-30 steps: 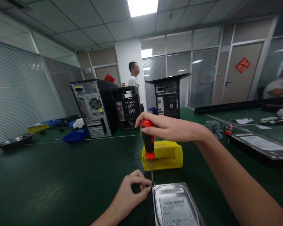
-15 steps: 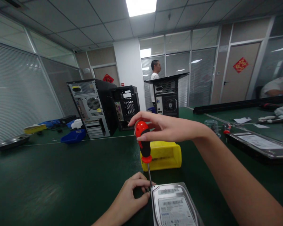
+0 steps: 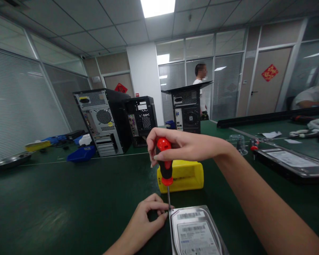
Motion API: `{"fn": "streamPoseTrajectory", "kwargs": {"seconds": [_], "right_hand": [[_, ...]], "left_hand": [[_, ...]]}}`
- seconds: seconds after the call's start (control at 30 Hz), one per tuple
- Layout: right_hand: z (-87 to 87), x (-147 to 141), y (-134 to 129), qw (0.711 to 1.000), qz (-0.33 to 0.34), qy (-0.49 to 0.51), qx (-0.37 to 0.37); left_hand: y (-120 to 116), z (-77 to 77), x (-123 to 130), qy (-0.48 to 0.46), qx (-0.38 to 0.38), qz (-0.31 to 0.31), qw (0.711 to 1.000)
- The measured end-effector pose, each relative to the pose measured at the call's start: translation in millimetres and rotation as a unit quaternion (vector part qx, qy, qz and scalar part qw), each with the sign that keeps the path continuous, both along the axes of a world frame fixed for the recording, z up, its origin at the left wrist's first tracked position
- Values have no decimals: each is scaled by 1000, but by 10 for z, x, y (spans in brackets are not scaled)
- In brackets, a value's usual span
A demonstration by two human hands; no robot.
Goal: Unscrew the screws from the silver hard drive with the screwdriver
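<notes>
My right hand (image 3: 180,143) is closed round the red and black handle of a screwdriver (image 3: 166,170), which stands almost upright. Its metal shaft ends at the top left corner of a silver hard drive (image 3: 194,219) with white labels, lying flat at the bottom of the view. My left hand (image 3: 149,216) rests at that corner, fingers curled and closed, thumb and fingertips against the drive's left edge beside the tip. The screw under the tip is too small to make out. Just behind the drive lies a yellow bin (image 3: 187,177), partly hidden by the screwdriver.
Several computer cases stand at the back, including a tall tower (image 3: 103,120) and one with a black panel on top (image 3: 187,113). A blue bin (image 3: 81,154) and metal dish (image 3: 9,161) are left. Another drive (image 3: 292,159) and a clear jar (image 3: 239,143) are right. A person walks behind.
My right hand has turned the screwdriver handle, fingers curling further round it, and the handle leans less to the left. The person behind has walked right. My left hand and the drive stay put.
</notes>
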State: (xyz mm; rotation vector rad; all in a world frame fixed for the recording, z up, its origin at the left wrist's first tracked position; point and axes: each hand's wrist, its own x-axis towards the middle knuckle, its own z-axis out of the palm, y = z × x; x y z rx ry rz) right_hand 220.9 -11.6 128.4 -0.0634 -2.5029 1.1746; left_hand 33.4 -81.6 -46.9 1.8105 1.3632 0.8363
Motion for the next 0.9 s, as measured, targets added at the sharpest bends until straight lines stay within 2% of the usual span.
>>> {"fn": "streamPoseTrajectory", "kwargs": {"seconds": [0.1,0.23,0.33,0.4,0.53,0.63,0.77,0.9], "right_hand": [[9,29,-21,999,27,-12,-25],[14,-6,-37,1000,13,-5,-10],[5,-48,-28,1000,-26,-2,14],[6,-46,-25,996,-74,-7,46],[32,36,-51,973,-188,-33,126],[53,93,-96,957,-236,-60,156],[69,100,-148,948,-259,-80,169],[89,92,-159,954,-236,-77,167]], "left_hand": [[-3,14,-2,7,4,5,1000],[-8,26,4,11,10,10,1000],[-7,32,7,2,8,10,1000],[-5,36,7,2,4,8,1000],[-1,39,5,5,10,12,1000],[2,39,-2,8,9,12,1000],[-1,31,-14,-1,12,6,1000],[-2,13,-21,-8,15,10,1000]]}}
